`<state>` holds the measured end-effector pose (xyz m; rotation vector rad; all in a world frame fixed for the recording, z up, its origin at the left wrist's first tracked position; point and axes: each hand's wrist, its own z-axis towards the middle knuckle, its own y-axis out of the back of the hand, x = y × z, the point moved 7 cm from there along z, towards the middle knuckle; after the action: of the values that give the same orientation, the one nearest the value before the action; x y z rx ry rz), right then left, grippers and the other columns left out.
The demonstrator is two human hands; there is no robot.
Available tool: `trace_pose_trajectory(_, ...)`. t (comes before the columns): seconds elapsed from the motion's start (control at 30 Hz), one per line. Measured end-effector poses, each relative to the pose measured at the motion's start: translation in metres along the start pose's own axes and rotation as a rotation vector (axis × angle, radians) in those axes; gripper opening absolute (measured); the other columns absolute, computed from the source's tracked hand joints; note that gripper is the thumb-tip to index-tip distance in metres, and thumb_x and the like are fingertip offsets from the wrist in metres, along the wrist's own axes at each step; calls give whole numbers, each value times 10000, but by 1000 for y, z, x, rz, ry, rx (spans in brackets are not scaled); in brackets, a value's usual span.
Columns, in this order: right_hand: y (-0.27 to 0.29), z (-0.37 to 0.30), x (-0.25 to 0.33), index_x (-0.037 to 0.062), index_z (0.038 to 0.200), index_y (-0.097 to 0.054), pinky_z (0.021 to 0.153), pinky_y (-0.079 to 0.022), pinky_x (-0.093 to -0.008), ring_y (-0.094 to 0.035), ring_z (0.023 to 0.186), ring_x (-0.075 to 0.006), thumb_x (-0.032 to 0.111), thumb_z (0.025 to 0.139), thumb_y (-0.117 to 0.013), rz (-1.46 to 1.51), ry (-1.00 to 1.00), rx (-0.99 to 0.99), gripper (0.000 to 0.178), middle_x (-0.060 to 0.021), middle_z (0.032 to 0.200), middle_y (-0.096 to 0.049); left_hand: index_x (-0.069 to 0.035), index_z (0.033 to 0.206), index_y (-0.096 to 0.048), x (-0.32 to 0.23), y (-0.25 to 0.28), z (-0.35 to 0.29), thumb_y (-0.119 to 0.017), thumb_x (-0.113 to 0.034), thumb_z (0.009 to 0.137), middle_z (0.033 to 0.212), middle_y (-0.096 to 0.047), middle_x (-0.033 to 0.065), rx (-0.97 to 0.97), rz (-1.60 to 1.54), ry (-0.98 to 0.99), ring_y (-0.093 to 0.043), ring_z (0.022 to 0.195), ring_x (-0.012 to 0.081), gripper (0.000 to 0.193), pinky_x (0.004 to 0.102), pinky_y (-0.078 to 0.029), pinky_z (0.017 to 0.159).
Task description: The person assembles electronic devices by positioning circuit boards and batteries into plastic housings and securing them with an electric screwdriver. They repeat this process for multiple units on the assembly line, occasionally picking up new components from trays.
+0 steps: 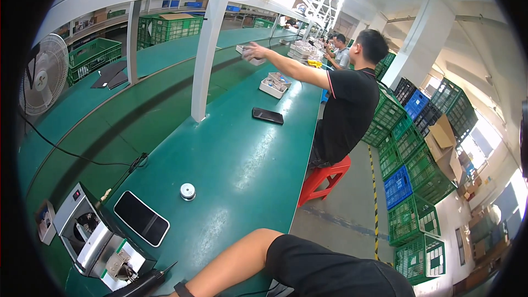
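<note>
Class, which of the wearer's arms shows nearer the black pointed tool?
Right: the right forearm meets the lower edge just right of the black pointed tool; the right hand is out of view. The left arm shows nowhere.

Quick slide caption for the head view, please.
Black pointed tool, white-framed phone and silver spool at a green workbench, where a co-worker reaches out.

A bare forearm point(231, 261) crosses the green bench point(223, 168) near six o'clock, beside a pointed black tool point(144, 284) at seven; a white-edged phone point(141, 219) lies at eight, while a seated co-worker point(355, 99) near two extends a blurred hand point(254, 51) toward twelve.
</note>
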<state>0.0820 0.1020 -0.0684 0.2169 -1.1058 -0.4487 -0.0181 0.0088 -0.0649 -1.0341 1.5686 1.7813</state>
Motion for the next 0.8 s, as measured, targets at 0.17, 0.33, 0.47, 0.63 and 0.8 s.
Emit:
trace_pose_trajectory(0.17,-6,6,5,41,817,-645,632,-475,-454,-634,718,-324,272,854,-808,21,-4,45,285,-147,761,-652,41,973,-750,-32,12,-16,-699,-200,947,777,-730,195,57,1,297,-707,667,260,248,378,-565,660)
trace_pose_trajectory(0.33,1,-2,3,32,822,-659,635,-478,-453,-634,714,-325,255,845,-810,-32,-15,0,271,-155,762,-657,38,1196,-686,-36,0,-12,-696,-179,905,1046,-736,216,277,257,292,-721,926,302,364,409,-565,857)
trace_pose_trajectory(0.47,4,0,12,33,822,-672,633,-481,-452,-635,708,-328,258,844,-808,-34,-25,5,263,-152,761,-662,18,1295,-612,11,4,-32,-622,-323,984,1110,-702,186,213,368,51,-692,921,281,462,425,-554,873)
trace_pose_trajectory(0.63,2,-2,9,45,817,-678,629,-489,-453,-637,702,-338,256,838,-805,-51,-19,-19,248,-144,758,-666,1,1225,-643,-19,2,-23,-603,-373,1010,1057,-705,148,158,327,-137,-679,841,271,434,391,-557,782)
trace_pose_trajectory(0.8,0,-1,7,53,810,-679,629,-495,-457,-638,704,-341,256,833,-802,-41,5,-33,238,-140,760,-669,4,1069,-690,-65,2,-5,-650,-249,960,931,-702,154,146,212,-179,-668,726,275,278,365,-552,682)
